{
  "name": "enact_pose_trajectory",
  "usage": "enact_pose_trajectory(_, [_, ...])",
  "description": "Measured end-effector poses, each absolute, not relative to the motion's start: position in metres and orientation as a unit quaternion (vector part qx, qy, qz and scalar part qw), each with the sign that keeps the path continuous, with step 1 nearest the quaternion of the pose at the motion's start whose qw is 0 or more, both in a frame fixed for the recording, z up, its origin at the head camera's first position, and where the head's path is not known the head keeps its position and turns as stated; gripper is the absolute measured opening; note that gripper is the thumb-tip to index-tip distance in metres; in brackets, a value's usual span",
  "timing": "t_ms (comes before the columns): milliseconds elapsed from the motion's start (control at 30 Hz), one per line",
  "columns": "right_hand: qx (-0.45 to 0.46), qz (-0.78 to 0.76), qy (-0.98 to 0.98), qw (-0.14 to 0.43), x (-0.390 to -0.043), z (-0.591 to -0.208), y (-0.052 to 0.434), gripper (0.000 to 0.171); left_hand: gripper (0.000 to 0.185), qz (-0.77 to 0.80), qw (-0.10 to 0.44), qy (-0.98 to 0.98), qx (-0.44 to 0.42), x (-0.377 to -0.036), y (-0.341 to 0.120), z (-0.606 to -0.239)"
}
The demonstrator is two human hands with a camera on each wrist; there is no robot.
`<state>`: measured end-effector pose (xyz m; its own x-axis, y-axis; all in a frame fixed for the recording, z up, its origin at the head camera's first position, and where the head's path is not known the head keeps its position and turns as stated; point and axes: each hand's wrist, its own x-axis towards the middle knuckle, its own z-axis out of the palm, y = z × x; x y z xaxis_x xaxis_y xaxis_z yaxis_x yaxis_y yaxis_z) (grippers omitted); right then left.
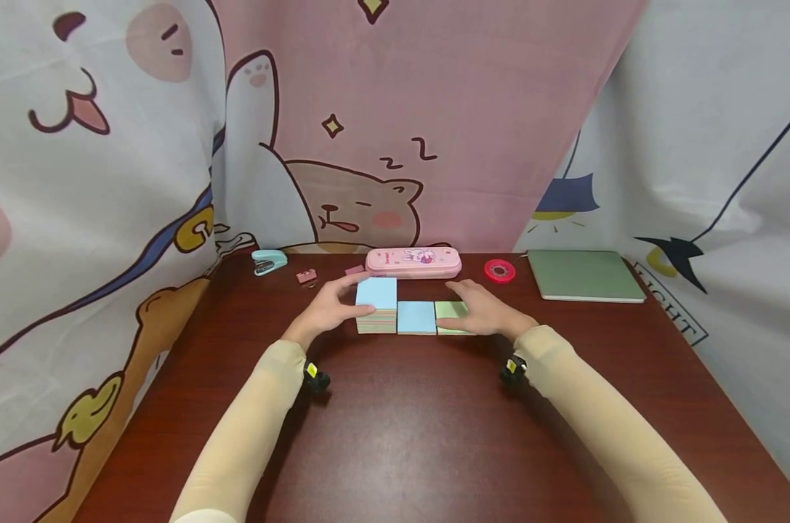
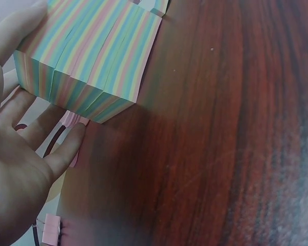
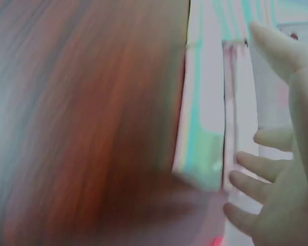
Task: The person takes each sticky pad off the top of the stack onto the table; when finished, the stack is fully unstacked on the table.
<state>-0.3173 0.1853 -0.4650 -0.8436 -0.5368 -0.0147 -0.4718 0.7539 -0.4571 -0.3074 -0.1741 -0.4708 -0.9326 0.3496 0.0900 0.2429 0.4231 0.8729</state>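
Blue-topped paper stack (image 1: 377, 294) (boxy, stripe-sided) stands gripped by left fingers (image 2: 66, 149).

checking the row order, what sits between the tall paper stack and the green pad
In the head view, a low blue pad lies between the tall paper stack and the green pad.

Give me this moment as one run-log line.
left hand: thumb and finger across tall stack | right hand: fingers spread at green pad | blue pad: between stack and green pad
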Motion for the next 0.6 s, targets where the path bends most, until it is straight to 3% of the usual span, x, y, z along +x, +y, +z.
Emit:
enact_pose_trajectory(200, [-0.342, -0.273, 0.899, 0.015, -0.319, -0.451, 0.138, 0.091, 0.083, 0.508, 0.058, 0.843, 0.169, -0.307, -0.175, -0.471])
enact_pose_trajectory(600, [-0.401, -0.296, 0.867, -0.003, -0.321, -0.439, 0.078, 0.083, 0.076, 0.526, 0.055, 0.821, 0.216, -0.309, -0.176, -0.469])
